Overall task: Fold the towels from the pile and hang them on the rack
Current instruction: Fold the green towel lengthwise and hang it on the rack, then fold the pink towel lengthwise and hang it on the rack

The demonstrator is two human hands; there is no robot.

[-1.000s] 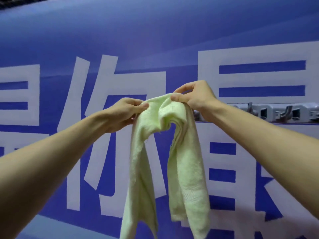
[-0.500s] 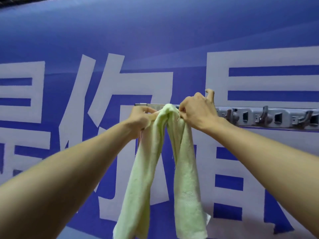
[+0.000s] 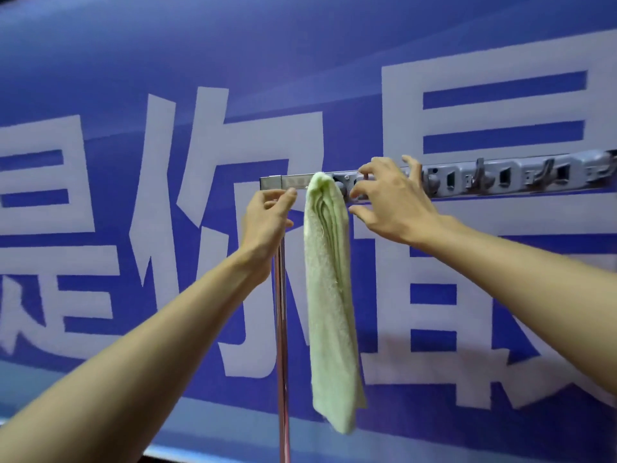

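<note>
A pale green towel (image 3: pixel 329 295) hangs folded from the left end of the grey hook rack (image 3: pixel 484 178), draping straight down. My left hand (image 3: pixel 267 222) is just left of the towel's top, fingers relaxed, holding nothing. On the towel's other side my right hand (image 3: pixel 390 202) is spread open in front of the rack, apart from the cloth. The hook under the towel is hidden.
The rack's bar runs right with several empty grey hooks (image 3: pixel 479 177). A shiny metal pole (image 3: pixel 282 345) stands upright under its left end. Behind is a blue wall banner (image 3: pixel 200 78) with large white characters.
Both hands carried the towel up to the rack's left end and let go. The towel now hangs by itself, and the hands have drawn apart to either side.
</note>
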